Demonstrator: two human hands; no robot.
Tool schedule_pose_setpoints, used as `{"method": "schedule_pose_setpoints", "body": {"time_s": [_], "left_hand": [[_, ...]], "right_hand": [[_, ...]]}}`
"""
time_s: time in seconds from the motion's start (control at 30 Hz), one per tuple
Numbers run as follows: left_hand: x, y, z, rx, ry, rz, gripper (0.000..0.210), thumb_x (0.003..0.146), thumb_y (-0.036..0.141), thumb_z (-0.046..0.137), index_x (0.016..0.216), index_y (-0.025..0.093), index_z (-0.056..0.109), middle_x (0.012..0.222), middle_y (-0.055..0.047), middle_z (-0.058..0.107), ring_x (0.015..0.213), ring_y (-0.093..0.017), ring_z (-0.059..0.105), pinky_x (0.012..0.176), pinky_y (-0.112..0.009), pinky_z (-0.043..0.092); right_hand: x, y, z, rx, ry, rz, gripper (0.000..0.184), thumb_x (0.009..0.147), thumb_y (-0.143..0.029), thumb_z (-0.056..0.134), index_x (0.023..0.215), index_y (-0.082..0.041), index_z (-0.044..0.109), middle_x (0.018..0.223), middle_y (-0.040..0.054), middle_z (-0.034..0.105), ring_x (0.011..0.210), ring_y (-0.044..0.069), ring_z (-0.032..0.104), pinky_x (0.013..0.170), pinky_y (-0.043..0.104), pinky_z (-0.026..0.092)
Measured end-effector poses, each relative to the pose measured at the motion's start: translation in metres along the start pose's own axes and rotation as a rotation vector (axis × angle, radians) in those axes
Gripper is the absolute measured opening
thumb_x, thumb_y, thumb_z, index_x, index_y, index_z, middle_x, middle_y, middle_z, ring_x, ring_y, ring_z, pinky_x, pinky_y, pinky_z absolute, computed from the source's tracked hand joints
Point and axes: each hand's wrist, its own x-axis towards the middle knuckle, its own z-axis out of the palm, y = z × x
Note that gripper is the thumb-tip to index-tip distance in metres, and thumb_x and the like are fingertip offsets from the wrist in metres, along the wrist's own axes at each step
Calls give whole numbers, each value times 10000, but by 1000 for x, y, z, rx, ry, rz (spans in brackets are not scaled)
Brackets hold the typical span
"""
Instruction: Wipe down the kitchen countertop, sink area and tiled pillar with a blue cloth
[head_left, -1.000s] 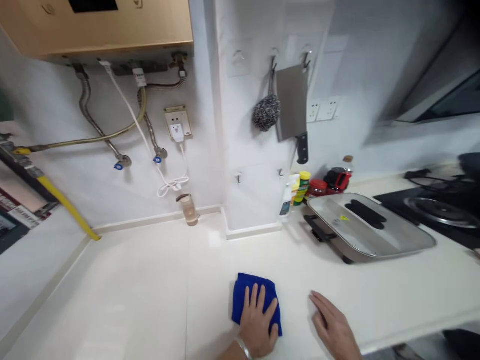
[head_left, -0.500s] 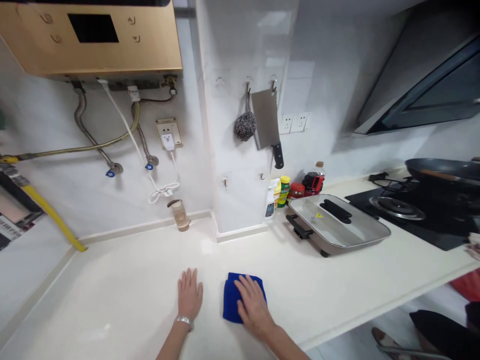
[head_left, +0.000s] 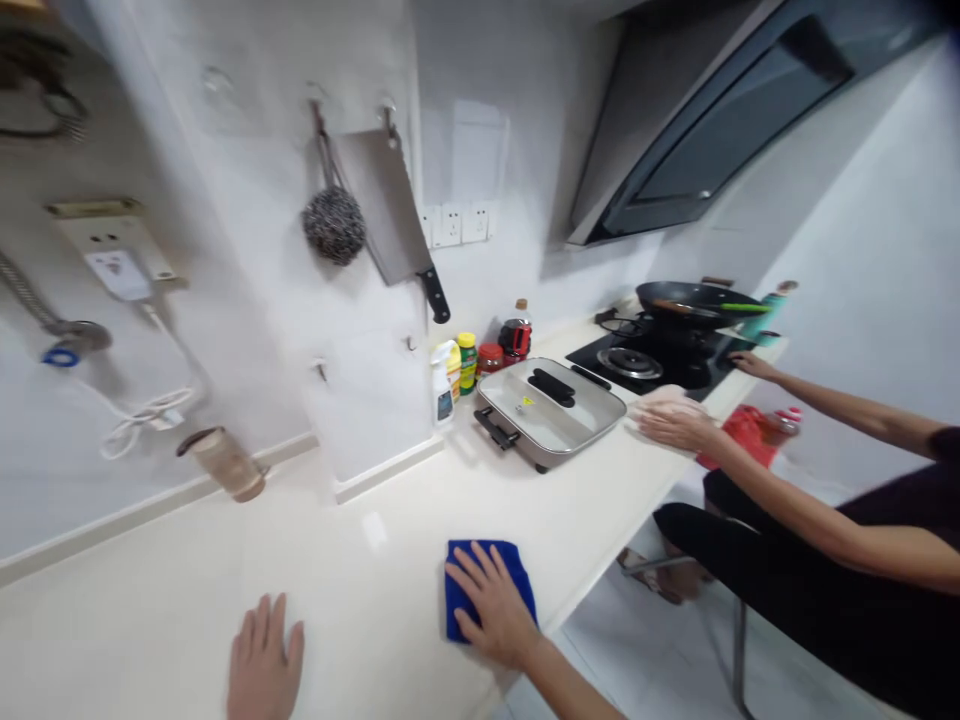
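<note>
My right hand [head_left: 495, 612] lies flat, fingers spread, on a folded blue cloth [head_left: 454, 590] near the counter's front edge. It presses on the cloth without wrapping round it. Farther left, my left hand [head_left: 266, 655] rests palm down on the bare white counter [head_left: 352, 610], its fingers stretched out and nothing in it. The lower edge of the view cuts off its wrist. Beyond the cloth stands an electric pan with a glass lid [head_left: 562, 415], apart from both hands.
At right, a seated co-worker's hand [head_left: 679, 422] holds a pale cloth, with the other hand [head_left: 750, 365] near the cooktop [head_left: 622, 362]. A wok [head_left: 697, 300] sits on it. Bottles [head_left: 466, 365] stand by the wall. A cleaver [head_left: 386, 205] and steel scrubber [head_left: 334, 225] hang above.
The view has swung right, bringing the co-worker's arms into sight. My hands are farther apart in the picture. My right hand stays flat on the blue cloth.
</note>
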Motion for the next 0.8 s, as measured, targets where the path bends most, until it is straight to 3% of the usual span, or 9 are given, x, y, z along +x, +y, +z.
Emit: {"method": "schedule_pose_setpoints", "body": {"time_s": [0.2,0.4,0.5,0.57,0.7,0.8], "left_hand": [[6,-2,4,-21,-58,-29,783,873,585,192,1466,139,442,1608,-109,338,1511,-311,228,1237,-517,212],[6,-5,7,-52,-33,5,811,870,605,226,1470,95,420,1602,-159,336,1511,-330,213,1234,-521,197],[5,-3,5,-46,-44,-8,805,877,600,218,1464,93,430,1599,-164,338,1510,-332,213,1234,-522,195],[5,1,1,-36,-50,-18,803,884,599,204,1463,91,432,1602,-164,333,1511,-331,209,1236,-518,190],[4,11,-7,-18,-61,-35,785,902,579,176,1471,97,420,1608,-148,328,1519,-299,195,1248,-477,149],[0,18,-13,-34,-83,-76,760,912,552,162,1470,107,424,1613,-139,321,1525,-286,173,1247,-469,139]], "right_hand": [[-28,104,-31,-181,119,200,605,961,-445,417,1538,-304,304,1612,38,305,1503,312,181,1204,601,195],[-9,171,-46,-342,206,302,589,978,-477,353,1538,-300,305,1601,33,331,1487,287,236,1196,554,230],[4,183,-47,-365,245,342,664,971,-462,341,1563,-185,227,1614,108,285,1488,291,230,1203,544,210],[8,184,-45,-406,265,394,694,957,-476,359,1553,-136,252,1619,136,260,1498,318,191,1210,555,171],[6,176,-41,-464,228,509,658,945,-475,377,1509,-137,369,1607,147,286,1493,383,163,1197,615,119],[-6,157,-35,-456,185,455,664,942,-468,378,1514,-130,358,1613,154,269,1492,386,165,1196,620,118]]}}
